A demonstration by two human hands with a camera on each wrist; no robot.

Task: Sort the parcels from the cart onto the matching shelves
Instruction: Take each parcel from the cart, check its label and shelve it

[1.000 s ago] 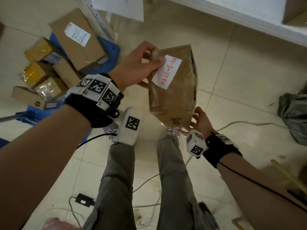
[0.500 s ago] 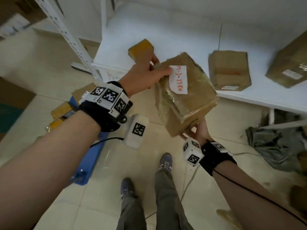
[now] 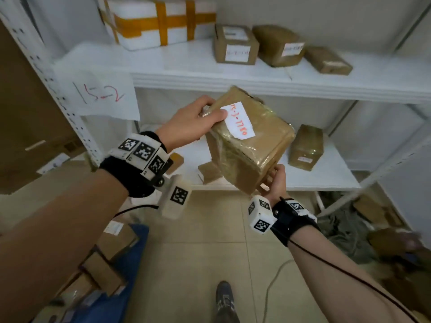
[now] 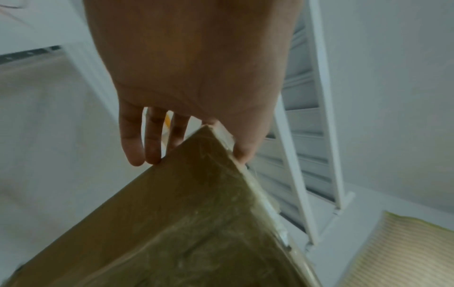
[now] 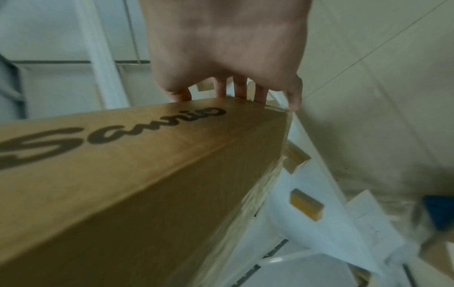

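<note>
Parcel up in front of shelves, tilted, w/ white label. Head: my left hand pinches top corner, right hand cups bottom. L wrist: fingers behind the box edge. R wrist: fingers curled over edge.

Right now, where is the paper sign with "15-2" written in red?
In the head view, the paper sign hangs at upper left on the front edge of the upper shelf, beside the perforated upright, left of the held parcel.
</note>
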